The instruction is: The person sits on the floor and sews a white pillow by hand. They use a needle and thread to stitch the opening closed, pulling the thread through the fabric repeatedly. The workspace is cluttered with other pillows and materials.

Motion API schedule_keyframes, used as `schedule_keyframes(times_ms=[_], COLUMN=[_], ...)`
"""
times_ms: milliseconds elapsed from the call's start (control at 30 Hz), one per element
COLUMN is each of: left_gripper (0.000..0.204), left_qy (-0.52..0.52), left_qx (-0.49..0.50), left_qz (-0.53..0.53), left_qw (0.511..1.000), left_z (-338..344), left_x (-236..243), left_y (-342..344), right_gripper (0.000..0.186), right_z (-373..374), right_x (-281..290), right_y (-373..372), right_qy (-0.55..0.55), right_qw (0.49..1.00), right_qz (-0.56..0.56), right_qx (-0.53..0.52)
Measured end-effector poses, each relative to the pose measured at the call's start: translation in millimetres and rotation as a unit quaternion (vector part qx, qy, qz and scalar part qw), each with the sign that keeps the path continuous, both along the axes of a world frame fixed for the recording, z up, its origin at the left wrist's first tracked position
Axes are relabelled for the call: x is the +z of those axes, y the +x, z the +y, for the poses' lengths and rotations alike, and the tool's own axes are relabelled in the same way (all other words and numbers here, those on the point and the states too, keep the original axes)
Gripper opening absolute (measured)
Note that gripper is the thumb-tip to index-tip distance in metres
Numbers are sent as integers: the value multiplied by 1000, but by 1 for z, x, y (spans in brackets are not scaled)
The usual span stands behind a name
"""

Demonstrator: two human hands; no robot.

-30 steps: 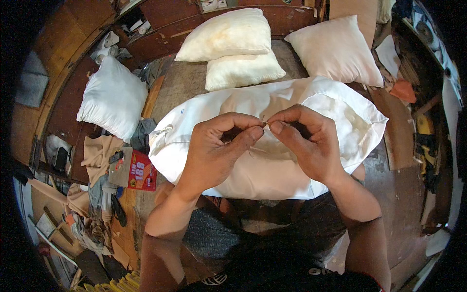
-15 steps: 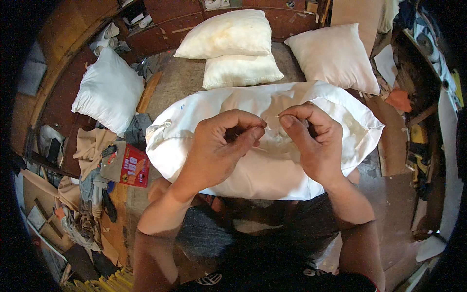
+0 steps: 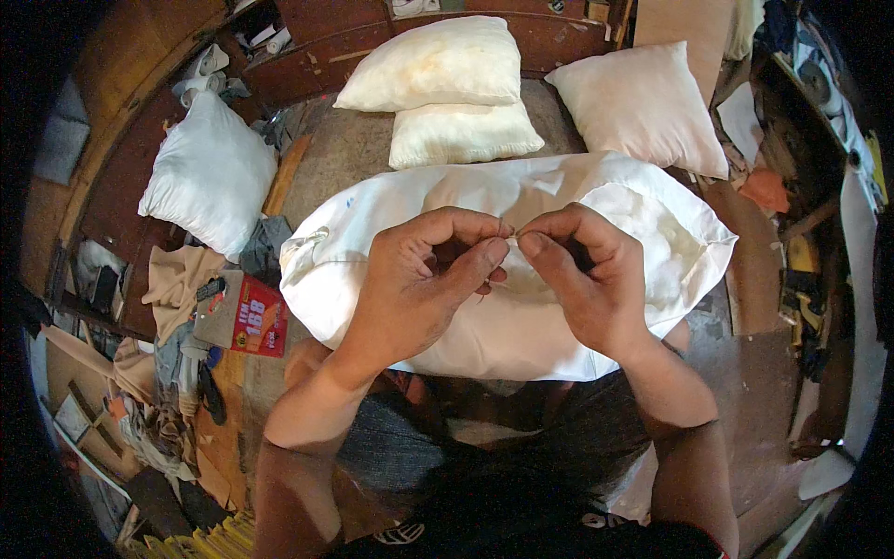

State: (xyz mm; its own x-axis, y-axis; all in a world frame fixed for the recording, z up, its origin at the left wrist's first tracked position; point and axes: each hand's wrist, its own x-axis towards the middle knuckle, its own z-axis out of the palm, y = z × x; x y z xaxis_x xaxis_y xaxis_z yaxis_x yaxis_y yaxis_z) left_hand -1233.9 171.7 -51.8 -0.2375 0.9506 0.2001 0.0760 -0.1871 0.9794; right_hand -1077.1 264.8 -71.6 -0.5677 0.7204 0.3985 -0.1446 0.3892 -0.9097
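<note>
A long white pillow (image 3: 507, 326) lies across my lap. Its right end gapes, and white stuffing (image 3: 663, 244) shows inside. Over its middle, my left hand (image 3: 396, 289) is closed in a pinch, thumb against forefinger. My right hand (image 3: 596, 284) pinches the same way, and the fingertips of both hands meet or nearly meet. A thin, pale bit, like thread or a needle, shows between them. It is too small to name, and the fingers hide most of it.
Two stacked cream pillows (image 3: 438, 70) lie beyond my lap, a pinkish-white pillow (image 3: 643, 107) at the far right, and a white pillow (image 3: 209, 172) at the left. Near my left knee is a red and grey box (image 3: 256, 321). Cloth and scraps (image 3: 172, 410) clutter the left side.
My right hand has moved a little to the left, closing the gap between the two hands' fingertips. My left hand has barely moved. The pillow on my lap lies as before.
</note>
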Motion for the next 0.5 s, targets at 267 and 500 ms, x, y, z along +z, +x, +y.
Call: schedule_keyframes(times_ms=[267,500], left_gripper=[12,9], left_qy=[0,3], left_qx=[6,7], left_qz=[13,59], left_qw=[1000,998], left_z=[1,-2], left_x=[-5,-5], left_y=[-1,-3], right_gripper=[11,14], right_z=[-2,-6], right_x=[2,14], right_y=[0,4], right_qy=[151,189], right_qw=[987,980], right_qz=[-22,-45], right_qx=[-50,-49])
